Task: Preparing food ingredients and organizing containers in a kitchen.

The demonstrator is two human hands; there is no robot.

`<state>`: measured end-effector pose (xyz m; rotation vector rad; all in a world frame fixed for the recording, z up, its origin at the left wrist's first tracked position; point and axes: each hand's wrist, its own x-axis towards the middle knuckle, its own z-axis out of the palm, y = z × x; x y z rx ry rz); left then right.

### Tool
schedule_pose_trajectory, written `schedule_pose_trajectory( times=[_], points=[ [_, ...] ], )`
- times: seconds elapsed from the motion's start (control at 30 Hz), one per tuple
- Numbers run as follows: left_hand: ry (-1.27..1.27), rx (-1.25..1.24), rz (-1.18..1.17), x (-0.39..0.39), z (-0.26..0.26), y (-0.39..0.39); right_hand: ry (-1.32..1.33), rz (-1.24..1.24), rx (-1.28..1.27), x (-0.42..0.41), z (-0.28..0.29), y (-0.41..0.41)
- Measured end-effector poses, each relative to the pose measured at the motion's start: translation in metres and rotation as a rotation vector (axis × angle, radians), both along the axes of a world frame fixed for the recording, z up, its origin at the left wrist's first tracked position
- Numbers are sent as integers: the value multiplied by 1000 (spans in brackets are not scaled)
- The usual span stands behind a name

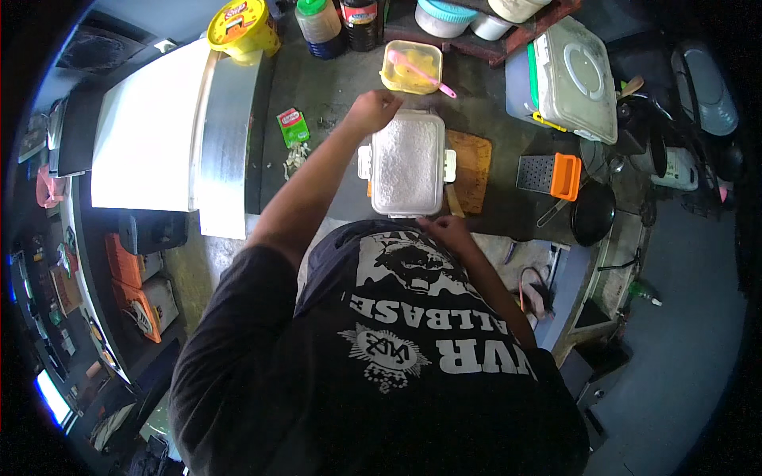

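Observation:
A clear plastic storage container with a frosted lid [408, 163] lies in front of me, its white side latches swung outward. My left hand [376, 111] is above its far left corner, fingers bent; whether it touches the box is unclear. At the near edge of the box is my right hand [443, 229], fingers curled close to the rim. Under the box's right side lies a wooden cutting board [473, 169], with a pale handle [454, 200] beside the box. Beyond the box sits a yellow-tinted tub [411, 80] with a pink spoon [422, 74] in it.
A green and red packet [293, 127] and peelings [296, 159] lie left. A box grater with orange end [549, 175], a black pan [593, 213] and a large lidded bin [577, 80] stand right. Bottles [319, 27] and a yellow bucket [244, 30] are at the back.

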<state>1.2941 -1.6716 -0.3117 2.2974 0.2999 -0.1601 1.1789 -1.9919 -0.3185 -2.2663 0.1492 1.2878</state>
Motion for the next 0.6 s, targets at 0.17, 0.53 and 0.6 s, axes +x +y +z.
schedule_pose_trajectory(
  times=[0.17, 0.53, 0.6],
  points=[
    [300, -61, -255, 58, -30, 6, -53, -264, 673, -40, -69, 3],
    [241, -281, -252, 58, -36, 5, 75, -483, 732, -42, -48, 17],
    [219, -241, -239, 57, -31, 3, 93, -499, 729, -40, -46, 18]
  ],
)
